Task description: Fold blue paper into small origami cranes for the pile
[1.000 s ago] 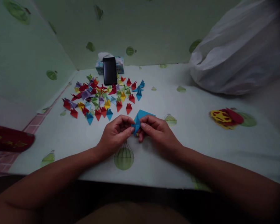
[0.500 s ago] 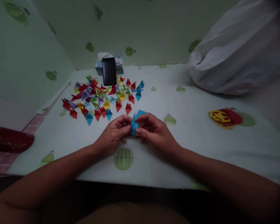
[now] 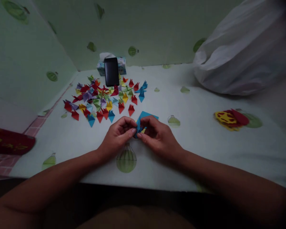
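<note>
Left hand [image 3: 118, 135] and right hand [image 3: 154, 135] pinched shut on a small folded blue paper piece [image 3: 143, 119] just above the pale green balloon-print tablecloth [image 3: 193, 149], near centre, piece now held lower and flatter than half a second ago, fingertips closer together, pile of folded coloured paper triangles [image 3: 105, 98] far left, unchanged

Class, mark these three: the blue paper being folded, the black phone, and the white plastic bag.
blue paper [image 3: 146, 115], head view, its upper flat part.
black phone [image 3: 111, 72], head view, middle of its screen.
white plastic bag [image 3: 245, 54], head view, its bulging side.
</note>
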The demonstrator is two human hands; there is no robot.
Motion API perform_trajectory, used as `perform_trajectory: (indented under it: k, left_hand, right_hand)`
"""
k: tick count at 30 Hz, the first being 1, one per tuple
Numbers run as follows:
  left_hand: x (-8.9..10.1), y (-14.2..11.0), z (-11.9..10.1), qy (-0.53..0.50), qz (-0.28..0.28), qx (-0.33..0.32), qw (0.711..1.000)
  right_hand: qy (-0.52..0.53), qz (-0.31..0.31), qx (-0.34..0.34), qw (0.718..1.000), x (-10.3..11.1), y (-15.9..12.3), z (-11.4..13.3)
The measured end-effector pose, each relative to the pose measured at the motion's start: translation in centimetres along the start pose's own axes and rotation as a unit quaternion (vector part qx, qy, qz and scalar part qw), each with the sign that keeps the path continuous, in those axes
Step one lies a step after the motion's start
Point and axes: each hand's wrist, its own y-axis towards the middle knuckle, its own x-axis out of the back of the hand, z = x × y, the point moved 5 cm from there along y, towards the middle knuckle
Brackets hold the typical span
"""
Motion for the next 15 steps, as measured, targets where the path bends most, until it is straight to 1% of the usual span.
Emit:
perform_trajectory:
  k: [3, 7, 11, 15]
  left_hand:
    - [0.14, 0.02, -0.11, 0.011, -0.008, -0.008, 1.000]
    - [0.34, 0.04, 0.05, 0.012, -0.017, 0.002, 1.000]
    - [0.27, 0.02, -0.05, 0.011, -0.018, 0.005, 1.000]
    - [0.15, -0.09, -0.29, 0.033, -0.023, 0.001, 0.999]
  right_hand:
    - [0.001, 0.007, 0.013, 1.000, -0.05, 0.02, 0.05]
    - [0.007, 0.017, 0.013, 1.000, -0.09, 0.06, -0.10]
    - [-0.011, 0.014, 0.022, 1.000, -0.05, 0.09, 0.04]
    - [-0.032, 0.011, 0.023, 0.999, -0.07, 0.06, 0.06]
